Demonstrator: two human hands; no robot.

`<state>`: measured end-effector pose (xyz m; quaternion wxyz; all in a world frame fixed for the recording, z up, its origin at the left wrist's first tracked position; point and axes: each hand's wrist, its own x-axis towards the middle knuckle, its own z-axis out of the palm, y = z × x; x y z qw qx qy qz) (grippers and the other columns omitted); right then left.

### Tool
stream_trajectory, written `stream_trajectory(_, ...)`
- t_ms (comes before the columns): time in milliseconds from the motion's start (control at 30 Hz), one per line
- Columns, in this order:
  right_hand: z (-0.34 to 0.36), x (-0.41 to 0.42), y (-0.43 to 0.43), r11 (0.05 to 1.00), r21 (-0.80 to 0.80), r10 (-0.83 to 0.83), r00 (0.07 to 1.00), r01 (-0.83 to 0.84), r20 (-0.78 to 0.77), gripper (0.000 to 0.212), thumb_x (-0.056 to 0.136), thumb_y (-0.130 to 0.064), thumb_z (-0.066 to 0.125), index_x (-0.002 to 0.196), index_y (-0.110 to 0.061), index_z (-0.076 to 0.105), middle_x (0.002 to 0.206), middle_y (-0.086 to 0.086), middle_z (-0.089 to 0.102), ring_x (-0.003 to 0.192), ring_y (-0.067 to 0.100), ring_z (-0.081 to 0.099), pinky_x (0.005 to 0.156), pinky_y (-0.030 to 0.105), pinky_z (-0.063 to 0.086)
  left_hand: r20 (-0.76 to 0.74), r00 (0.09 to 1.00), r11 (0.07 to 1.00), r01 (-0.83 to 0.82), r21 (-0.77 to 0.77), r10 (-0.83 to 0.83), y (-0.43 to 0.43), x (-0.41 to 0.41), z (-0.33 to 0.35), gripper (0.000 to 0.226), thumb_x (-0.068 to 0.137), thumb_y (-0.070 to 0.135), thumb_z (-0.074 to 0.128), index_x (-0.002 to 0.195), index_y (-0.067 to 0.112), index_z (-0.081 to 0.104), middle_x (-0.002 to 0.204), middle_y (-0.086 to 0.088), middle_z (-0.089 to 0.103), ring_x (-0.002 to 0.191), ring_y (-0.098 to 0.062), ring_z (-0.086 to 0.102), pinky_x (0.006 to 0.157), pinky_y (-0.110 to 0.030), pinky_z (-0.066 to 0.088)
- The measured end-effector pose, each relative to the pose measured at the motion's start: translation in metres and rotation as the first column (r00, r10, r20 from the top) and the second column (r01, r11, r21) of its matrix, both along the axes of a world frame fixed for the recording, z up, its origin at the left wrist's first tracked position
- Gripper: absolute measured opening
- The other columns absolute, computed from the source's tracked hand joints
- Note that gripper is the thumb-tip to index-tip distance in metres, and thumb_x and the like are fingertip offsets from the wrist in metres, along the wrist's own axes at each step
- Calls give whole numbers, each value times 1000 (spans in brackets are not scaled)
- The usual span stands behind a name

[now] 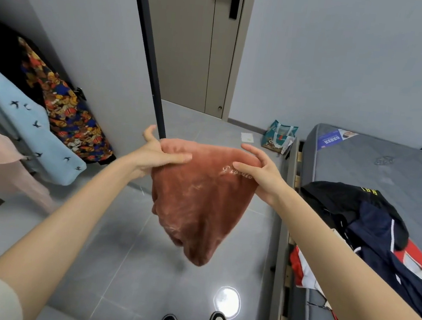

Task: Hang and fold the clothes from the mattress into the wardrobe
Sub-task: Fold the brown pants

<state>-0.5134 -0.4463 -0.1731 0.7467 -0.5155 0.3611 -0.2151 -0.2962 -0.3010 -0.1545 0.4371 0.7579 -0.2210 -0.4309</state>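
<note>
One rust-red fleece garment [199, 201] hangs over the floor [115, 241], bunched to a point below. From my station I see the left hand [161, 157] pinching its upper left edge, and the right hand [259, 171] pinching the upper right beside embroidered script (unreadable to me). Dark jackets [371, 232] lie heaped on the mattress [379, 164] at right; a light blue top [23, 123] hangs at left.

walls grey [350, 57] | floor grey tile [120, 241] | door beige [191, 51] | glare [227, 301] on floor
</note>
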Motion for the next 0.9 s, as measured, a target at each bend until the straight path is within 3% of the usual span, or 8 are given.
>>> stream_trajectory(67,-1,1,1,997,-63,-42,999,41,-7,49,78,11,70,119,-13,61,104,12,63,83,18,63,74,25,54,73,961,964,265,24,-266,8,-3,-3,128,62,5,88,150,41,2,150,-5,27,132,-22,40,105,-39,41)
stream_trajectory(133,-1,3,2,985,-172,-20,999,12,-44,42,80,12,67,115,-10,63,107,8,63,90,17,61,74,21,53,255,887,923,373,95,-385,8,-9,-9,118,61,-2,86,150,38,19,152,-2,29,135,-23,37,110,-38,36)
stream_trajectory(300,2,-10,-8,858,-382,222,919,-343,-326,39,86,-5,70,122,-16,64,116,0,64,99,9,61,76,10,50,566,741,923,371,103,-361,-3,-16,-16,86,72,5,79,144,26,38,141,-7,44,131,-25,39,109,-36,33)
stream_trajectory(433,0,-27,-18,718,-428,294,797,-549,-527,66,72,-6,82,131,-17,56,116,0,62,105,16,60,87,22,49,655,648,910,382,162,-388,-14,-24,-24,79,79,12,74,146,30,37,143,-6,46,132,-27,38,109,-36,30)
stream_trajectory(533,0,-35,-28,606,-517,215,750,-605,-626,74,64,-4,85,131,-17,55,117,-1,60,105,15,56,91,28,46,634,706,938,332,96,-315,-23,-32,-36,85,81,13,73,150,31,27,146,-7,44,134,-29,38,105,-29,30)
stream_trajectory(600,-2,-43,-35,595,-604,110,797,-531,-593,68,65,-8,85,126,-20,58,118,-3,60,108,16,54,91,27,44,625,742,960,279,42,-243,-28,-37,-43,83,82,16,73,151,29,27,143,-7,48,131,-28,43,95,-23,31)
stream_trajectory(767,-10,-69,-48,833,-527,-40,931,-170,-362,73,69,-5,83,131,-26,52,117,-1,56,101,17,57,86,25,50,546,825,961,248,-119,-145,-43,-50,-51,49,89,24,67,133,29,47,132,9,52,125,-18,47,107,-33,36)
stream_trajectory(900,-12,-80,-52,857,-504,-106,922,-105,-372,50,84,-12,72,125,-20,46,98,0,57,89,17,59,81,31,53,323,937,955,207,-214,-131,-55,-71,-51,24,95,22,58,113,38,55,125,10,57,115,-10,55,104,-34,43)
